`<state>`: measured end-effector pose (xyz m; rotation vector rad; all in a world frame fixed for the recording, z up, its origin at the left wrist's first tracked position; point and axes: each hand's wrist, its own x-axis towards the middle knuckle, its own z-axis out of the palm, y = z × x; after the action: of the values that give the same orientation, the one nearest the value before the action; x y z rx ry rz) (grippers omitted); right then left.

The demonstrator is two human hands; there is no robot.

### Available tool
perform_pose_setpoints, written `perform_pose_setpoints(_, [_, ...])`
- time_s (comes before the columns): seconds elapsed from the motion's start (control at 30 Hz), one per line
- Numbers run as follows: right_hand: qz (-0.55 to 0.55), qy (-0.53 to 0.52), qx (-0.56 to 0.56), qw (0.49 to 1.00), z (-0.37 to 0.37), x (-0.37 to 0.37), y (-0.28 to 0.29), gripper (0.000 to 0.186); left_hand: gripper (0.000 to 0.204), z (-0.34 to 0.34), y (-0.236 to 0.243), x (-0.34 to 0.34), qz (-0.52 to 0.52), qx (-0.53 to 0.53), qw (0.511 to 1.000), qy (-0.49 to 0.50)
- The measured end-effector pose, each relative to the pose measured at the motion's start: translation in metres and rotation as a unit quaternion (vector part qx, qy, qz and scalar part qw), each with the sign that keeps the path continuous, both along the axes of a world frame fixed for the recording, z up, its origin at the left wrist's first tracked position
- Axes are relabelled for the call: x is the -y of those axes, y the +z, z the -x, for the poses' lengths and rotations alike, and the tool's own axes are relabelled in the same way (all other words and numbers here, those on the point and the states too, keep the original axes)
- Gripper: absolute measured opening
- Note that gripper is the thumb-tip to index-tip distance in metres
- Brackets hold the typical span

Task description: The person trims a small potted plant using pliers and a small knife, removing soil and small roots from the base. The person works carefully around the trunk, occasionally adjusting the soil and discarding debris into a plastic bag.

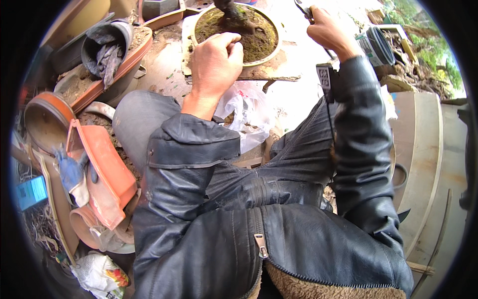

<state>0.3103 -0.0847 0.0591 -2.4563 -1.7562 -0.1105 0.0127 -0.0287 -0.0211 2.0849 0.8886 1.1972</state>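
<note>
A round, shallow bonsai pot (277,47) with a pale rim stands on a small worn wooden stand (286,67) in front of me. Moss and soil (211,30) fill it, and a thick dark trunk (231,11) rises out of the top of the view. My left hand (215,65) is closed over the near left of the pot, fingertips curled down by the soil; whatever they may grip is hidden. Off to the pot's right, my right hand (328,32) is raised and wrapped round a dark hand tool (304,9), whose kind I cannot make out.
A crumpled clear plastic bag (246,112) lies between my knees. Planters, an orange pot (102,169), a blue glove (69,172) and a phone (32,193) crowd the left. At right are a dark bucket (376,47) and boards (423,129). A black device (324,79) hangs by my right sleeve.
</note>
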Motion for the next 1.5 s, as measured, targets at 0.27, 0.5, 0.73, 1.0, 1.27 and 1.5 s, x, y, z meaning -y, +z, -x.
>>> perform_pose_setpoints(0.27, [-0.091, 0.050, -0.323, 0.941, 0.179, 0.092, -0.028, 0.038, 0.033, 0.007, 0.015, 0.014, 0.414, 0.126, 0.869, -0.240])
perform_pose_setpoints(0.5, [-0.189, 0.095, -0.230, 0.950, 0.208, 0.104, -0.043, 0.060, 0.024, 0.003, 0.007, 0.014, 0.405, 0.169, 0.879, -0.186])
perform_pose_setpoints(0.73, [-0.168, 0.005, -0.311, 0.935, 0.190, 0.100, -0.045, 0.050, 0.032, 0.005, 0.008, 0.008, 0.363, 0.184, 0.911, -0.070])
perform_pose_setpoints(1.0, [-0.204, -0.028, -0.241, 0.948, 0.162, 0.076, -0.062, 0.049, 0.029, 0.006, 0.013, 0.009, 0.287, 0.133, 0.947, -0.051])
perform_pose_setpoints(1.27, [-0.199, -0.029, -0.239, 0.950, 0.159, 0.070, -0.065, 0.049, 0.030, 0.005, 0.014, 0.008, 0.295, 0.140, 0.944, -0.043])
perform_pose_setpoints(1.5, [-0.165, -0.028, -0.168, 0.972, 0.161, 0.068, -0.051, 0.048, 0.032, 0.005, 0.012, 0.007, 0.302, 0.122, 0.944, -0.048])
